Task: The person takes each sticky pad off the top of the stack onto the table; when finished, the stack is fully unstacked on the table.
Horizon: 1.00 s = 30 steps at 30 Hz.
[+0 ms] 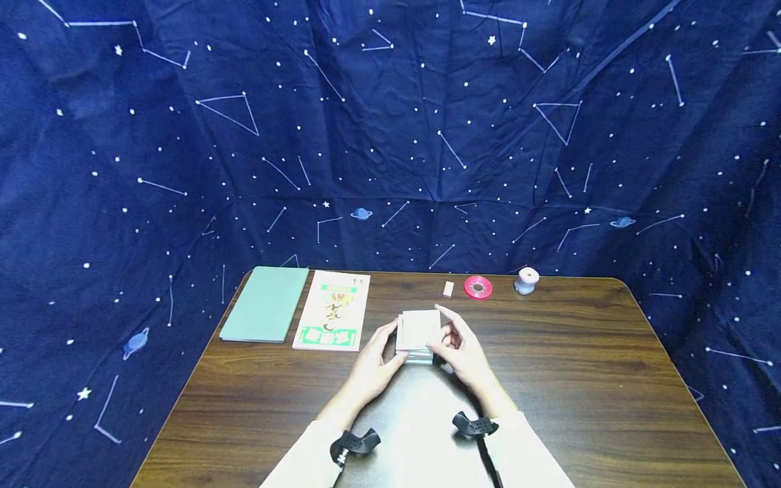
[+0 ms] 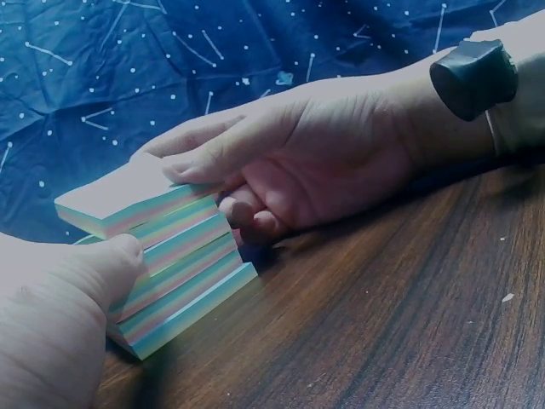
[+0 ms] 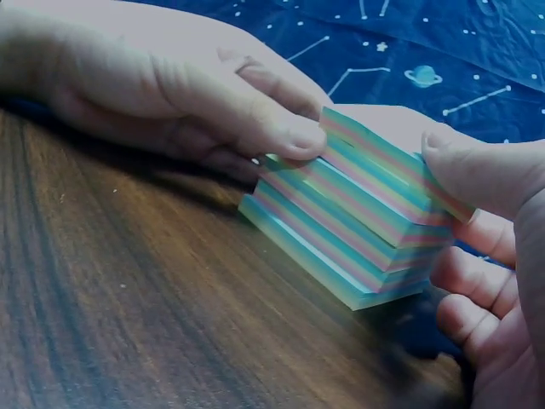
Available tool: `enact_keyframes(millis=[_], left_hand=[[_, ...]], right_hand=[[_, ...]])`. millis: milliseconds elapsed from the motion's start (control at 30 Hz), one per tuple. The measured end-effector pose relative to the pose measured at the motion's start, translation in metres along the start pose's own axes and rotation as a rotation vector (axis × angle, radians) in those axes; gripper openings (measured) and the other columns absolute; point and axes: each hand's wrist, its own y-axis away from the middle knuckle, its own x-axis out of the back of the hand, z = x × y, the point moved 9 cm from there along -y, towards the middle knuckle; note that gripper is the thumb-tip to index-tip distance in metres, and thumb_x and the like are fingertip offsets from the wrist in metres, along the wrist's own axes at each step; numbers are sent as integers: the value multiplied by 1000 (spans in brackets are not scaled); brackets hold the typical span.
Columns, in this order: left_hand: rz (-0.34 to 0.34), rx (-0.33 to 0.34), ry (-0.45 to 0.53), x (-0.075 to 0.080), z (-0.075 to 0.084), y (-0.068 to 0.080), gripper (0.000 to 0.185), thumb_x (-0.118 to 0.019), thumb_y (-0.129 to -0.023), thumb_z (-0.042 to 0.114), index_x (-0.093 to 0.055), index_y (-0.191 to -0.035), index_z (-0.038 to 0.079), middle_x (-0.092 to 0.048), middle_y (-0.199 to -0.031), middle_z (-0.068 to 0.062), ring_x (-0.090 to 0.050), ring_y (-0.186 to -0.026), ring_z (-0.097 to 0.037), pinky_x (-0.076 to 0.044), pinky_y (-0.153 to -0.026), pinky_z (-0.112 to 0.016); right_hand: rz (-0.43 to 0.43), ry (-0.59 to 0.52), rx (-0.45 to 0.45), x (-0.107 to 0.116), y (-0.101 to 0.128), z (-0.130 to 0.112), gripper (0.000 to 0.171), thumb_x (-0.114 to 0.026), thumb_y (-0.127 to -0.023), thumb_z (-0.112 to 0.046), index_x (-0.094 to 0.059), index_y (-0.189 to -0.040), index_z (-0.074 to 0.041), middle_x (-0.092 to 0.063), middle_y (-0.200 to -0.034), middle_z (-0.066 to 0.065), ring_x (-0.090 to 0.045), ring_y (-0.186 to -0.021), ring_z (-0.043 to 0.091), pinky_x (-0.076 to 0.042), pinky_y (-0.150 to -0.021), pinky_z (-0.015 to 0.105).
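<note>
A stack of pastel sticky-note pads lies mid-table, its layers slid apart like steps. My left hand grips the stack from the left; its thumb presses the side and its fingers touch the upper layers. From the right, my right hand pinches the top pad, with a finger over the top edge and its thumb on the corner. Both wrists carry black camera mounts.
At the back left of the wooden table lie a green book and a booklet with green print. A small pink block, a red tape roll and a pale spool sit at the back. Blue starry cloth surrounds the table.
</note>
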Motion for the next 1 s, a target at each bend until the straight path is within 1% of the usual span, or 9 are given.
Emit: enact_keyframes(millis=[133, 267, 333, 467, 567, 700, 767, 833, 1000], left_hand=[[0, 0, 6, 0, 0, -1, 72, -75, -104, 28, -42, -167, 15, -49, -169, -8, -44, -160, -32, -34, -134, -54], [3, -3, 9, 0, 1, -1, 72, -75, -104, 28, -43, -167, 14, -50, -168, -8, -44, -160, -32, -34, -134, -54], [6, -5, 3, 0, 1, -1, 72, -75, -104, 28, -43, -167, 13, -50, -168, -9, -44, -160, -32, -34, -134, -54], [5, -4, -10, 0, 3, -1, 71, -75, -103, 26, -44, -166, 11, -51, -167, -10, -45, -159, -33, -34, -133, -55], [0, 1, -10, 0, 2, 0, 71, -75, -103, 26, -44, -166, 11, -51, -167, -10, -44, -160, -34, -34, -133, -55], [3, 3, -11, 0, 0, 0, 71, -75, -103, 26, -44, -166, 13, -51, -167, -9, -44, -160, -32, -34, -134, -54], [6, -1, -10, -1, 0, -1, 71, -76, -103, 25, -45, -166, 13, -52, -166, -9, -45, -159, -32, -34, -134, -54], [6, -4, -9, -1, 0, -1, 71, -76, -103, 24, -45, -165, 12, -52, -166, -10, -45, -159, -32, -34, -134, -53], [3, -12, 2, 0, 0, -2, 71, -76, -103, 24, -45, -165, 12, -52, -165, -10, -45, -159, -31, -33, -134, -53]], right_hand=[[15, -56, 21, 6, 0, -1, 78, -79, -94, 6, -47, -163, -10, -64, -97, -1, -62, -76, 5, -52, -64, 17], [43, -125, 53, 12, -1, -6, 73, -75, -96, 10, -46, -162, -1, -70, -98, 2, -71, -76, 12, -65, -68, 28], [71, -143, 68, 17, -1, -9, 71, -74, -96, 11, -46, -161, 3, -71, -98, 4, -73, -75, 15, -67, -69, 33], [154, -127, 93, 31, 2, -14, 69, -74, -95, 12, -48, -158, 5, -72, -96, 5, -72, -76, 13, -65, -69, 28], [225, -81, 109, 43, 4, -17, 68, -76, -94, 12, -53, -157, 2, -71, -93, 8, -68, -77, 9, -59, -70, 20], [300, -7, 119, 58, 5, -19, 66, -77, -93, 11, -58, -154, -4, -71, -92, 15, -66, -82, 6, -56, -76, 18], [328, 11, 115, 65, 5, -19, 65, -77, -93, 11, -58, -154, -3, -70, -92, 15, -66, -83, 7, -56, -77, 17], [357, 19, 100, 73, 5, -17, 64, -77, -94, 11, -58, -154, -2, -70, -92, 12, -65, -81, 7, -55, -75, 17], [409, -1, 31, 86, 5, -12, 65, -74, -96, 11, -52, -156, 3, -65, -92, 3, -65, -66, 12, -57, -57, 22]])
